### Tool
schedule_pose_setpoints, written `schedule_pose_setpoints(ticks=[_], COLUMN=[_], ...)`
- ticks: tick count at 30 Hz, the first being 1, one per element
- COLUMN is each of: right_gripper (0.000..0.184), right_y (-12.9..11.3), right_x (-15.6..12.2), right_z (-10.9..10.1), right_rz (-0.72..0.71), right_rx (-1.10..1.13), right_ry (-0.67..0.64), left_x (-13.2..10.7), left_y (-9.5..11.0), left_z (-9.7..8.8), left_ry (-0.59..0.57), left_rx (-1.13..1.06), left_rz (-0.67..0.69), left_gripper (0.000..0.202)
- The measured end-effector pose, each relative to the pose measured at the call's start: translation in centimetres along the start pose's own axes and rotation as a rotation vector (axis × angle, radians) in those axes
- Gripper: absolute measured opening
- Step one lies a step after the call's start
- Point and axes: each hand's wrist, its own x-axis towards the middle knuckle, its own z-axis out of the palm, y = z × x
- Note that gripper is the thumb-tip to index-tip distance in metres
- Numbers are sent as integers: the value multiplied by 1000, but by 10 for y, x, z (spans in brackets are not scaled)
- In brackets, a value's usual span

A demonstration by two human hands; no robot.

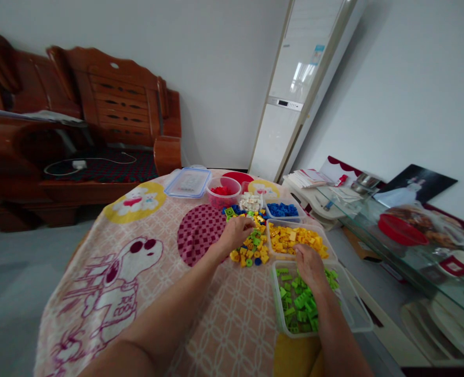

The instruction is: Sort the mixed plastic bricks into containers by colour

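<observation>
My left hand (pixel 237 231) reaches over a loose pile of mixed toy building bricks (pixel 251 251), yellow, green, blue and white. Its fingers are curled together at the pile's edge, and what they hold, if anything, is hidden. My right hand (pixel 309 264) is at the near edge of a clear box of yellow bricks (pixel 284 238). Its fingers are pinched, with their tips too small to show what is in them. Below that wrist stands a clear box of green bricks (pixel 300 301), partly covered by my forearm.
Behind the pile are a pink-tinted tub of red bricks (pixel 222 192), white bricks (pixel 251 201) and a box of blue bricks (pixel 282 210). A blue-rimmed lid (pixel 188 183) lies at the table's far left. A glass shelf (pixel 396 256) with clutter borders the right side.
</observation>
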Motion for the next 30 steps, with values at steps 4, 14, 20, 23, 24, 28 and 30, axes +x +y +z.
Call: schedule_pose_setpoints(ticks=[4,14,20,23,24,28,30], right_gripper=[34,34,34,34,34,34,33], right_y=[0,2,2,2,2,2,2], right_x=[0,0,0,0,0,0,1], right_z=[1,3,3,3,3,3,2], right_rz=[-11,-1,0,-5,-7,-17,-12], right_rx=[12,10,8,7,6,-4,-8], right_ry=[-2,7,-1,8,11,13,9], left_x=[3,-1,1,2,3,2,0], left_y=[-19,-29,-32,-30,-28,-12,-3], left_z=[-21,-17,-19,-19,-19,-9,0], left_ry=[-31,-216,-188,-113,-88,-35,-42], left_rx=[137,334,295,172,123,-75,-160], left_rz=[-92,-220,-209,-187,-172,-97,-54], left_gripper=[17,10,10,10,10,10,10])
